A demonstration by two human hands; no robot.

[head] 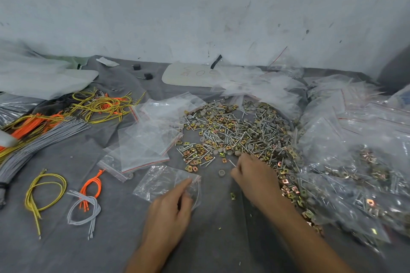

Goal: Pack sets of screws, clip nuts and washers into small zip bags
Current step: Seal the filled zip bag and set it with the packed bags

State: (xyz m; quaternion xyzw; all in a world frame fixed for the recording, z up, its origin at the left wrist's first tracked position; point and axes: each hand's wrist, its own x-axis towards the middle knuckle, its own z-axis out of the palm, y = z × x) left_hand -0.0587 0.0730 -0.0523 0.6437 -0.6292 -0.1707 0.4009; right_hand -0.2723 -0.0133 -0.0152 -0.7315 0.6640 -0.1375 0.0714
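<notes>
While a zip bag is held on the table by bent L hand fingers, a screw is pinched by R hand fingers. It's kept right by the pile of screws, nuts & washers.

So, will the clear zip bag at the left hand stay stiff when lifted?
Probably not: the zip bag looks thin and creased, so likely floppy. It seems empty, hence very light; its glossy film may slip.
</notes>
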